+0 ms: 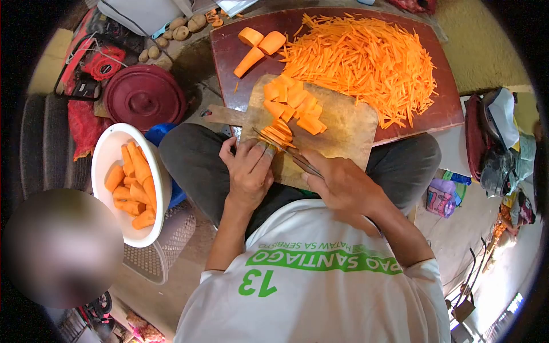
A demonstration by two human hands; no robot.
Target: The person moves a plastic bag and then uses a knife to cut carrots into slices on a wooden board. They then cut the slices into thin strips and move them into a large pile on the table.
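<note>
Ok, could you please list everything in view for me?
shreds: one heap, orange, table's far right
table: one, dark red, beyond board
chunks: three, orange, table's far left
board: one, brown, at table's near edge
slices: many, orange, on board
knife: one, in right hand, colour unclear
basin: one, white, left
carrots: several, orange, in basin
lid: one, dark red, beyond basin
potatoes: several, brown, far left
bags: several, mixed colours, right
blurred patch: near left, unidentifiable
shirt: one, white and green, worn
legs: two, dark trousers, flanking board
left hand: bare, on slices
right hand: bare, gripping knife
</note>
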